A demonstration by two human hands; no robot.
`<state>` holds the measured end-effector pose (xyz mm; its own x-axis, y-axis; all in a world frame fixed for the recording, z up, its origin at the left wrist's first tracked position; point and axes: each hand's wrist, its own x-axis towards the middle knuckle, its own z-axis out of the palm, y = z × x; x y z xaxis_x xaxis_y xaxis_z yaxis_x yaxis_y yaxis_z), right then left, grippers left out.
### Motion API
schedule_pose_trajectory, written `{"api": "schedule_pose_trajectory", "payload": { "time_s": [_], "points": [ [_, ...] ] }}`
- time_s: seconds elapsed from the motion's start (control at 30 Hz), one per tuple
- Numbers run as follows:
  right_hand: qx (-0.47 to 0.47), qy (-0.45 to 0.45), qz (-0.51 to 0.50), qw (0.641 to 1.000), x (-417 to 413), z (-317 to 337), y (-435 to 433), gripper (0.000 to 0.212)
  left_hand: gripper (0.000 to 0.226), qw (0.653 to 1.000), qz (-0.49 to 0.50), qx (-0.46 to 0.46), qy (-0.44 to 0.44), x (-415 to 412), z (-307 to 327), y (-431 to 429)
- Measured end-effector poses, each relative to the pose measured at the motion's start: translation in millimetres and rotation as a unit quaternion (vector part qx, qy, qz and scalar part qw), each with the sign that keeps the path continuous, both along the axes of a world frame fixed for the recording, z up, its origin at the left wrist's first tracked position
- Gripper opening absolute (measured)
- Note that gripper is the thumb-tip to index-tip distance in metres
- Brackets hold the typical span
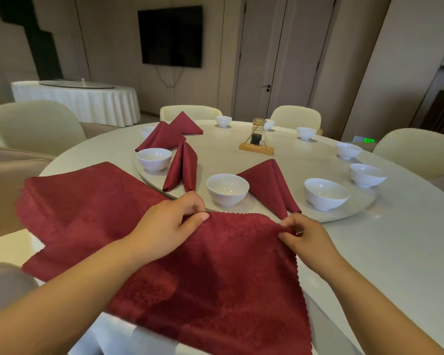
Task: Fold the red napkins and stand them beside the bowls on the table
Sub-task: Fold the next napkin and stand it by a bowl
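Observation:
A flat red napkin (223, 272) lies over the near edge of the round table (385, 247). My left hand (172, 226) pinches its far edge near the left corner, and my right hand (303, 237) pinches the far right corner. More red cloth (82, 201) spreads out to the left under it. Folded napkins stand beside bowls: one (269, 185) right of the nearest bowl (227, 189), one (181, 166) right of the left bowl (153, 159), two more (164, 135) farther back.
Several more white bowls (326, 193) ring the turntable (344, 216), with no napkins by those on the right. A glass holder on a wooden stand (256, 142) sits mid-table. Cream chairs (36, 126) surround the table; a second clothed table (75, 98) stands behind at left.

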<state>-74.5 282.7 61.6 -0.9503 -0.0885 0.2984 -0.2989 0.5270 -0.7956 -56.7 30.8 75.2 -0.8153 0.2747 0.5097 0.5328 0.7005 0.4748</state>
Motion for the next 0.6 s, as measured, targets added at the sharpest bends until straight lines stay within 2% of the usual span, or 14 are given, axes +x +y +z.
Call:
{"api": "schedule_pose_trajectory", "payload": {
  "time_s": [0.07,0.17,0.27,0.33,0.47,0.6],
  "points": [
    [-0.007,0.058,-0.002,0.998,13.5,15.6,-5.0,0.036,0.014,0.999,0.01,0.013,0.032,21.1,17.4,-3.0],
    [-0.042,0.14,-0.003,0.989,29.8,41.5,-6.2,0.039,0.021,0.996,0.02,0.069,0.055,47.2,40.8,-3.4],
    [-0.093,0.166,0.022,0.981,56.7,74.2,-9.7,0.033,0.017,0.988,0.032,0.123,0.085,80.5,62.8,-2.3],
    [-0.115,0.19,0.035,0.974,73.0,95.8,-13.2,0.032,0.025,0.982,0.034,0.161,0.097,101.5,79.4,-1.2],
    [-0.127,0.215,0.066,0.966,101.2,141.5,-23.1,0.031,0.025,0.956,-0.039,0.284,0.066,149.2,129.4,2.6],
    [-0.184,0.249,0.092,0.946,127.2,187.5,-32.3,0.025,0.019,0.932,-0.07,0.335,0.115,186.3,175.4,-0.1]
  ]
}}
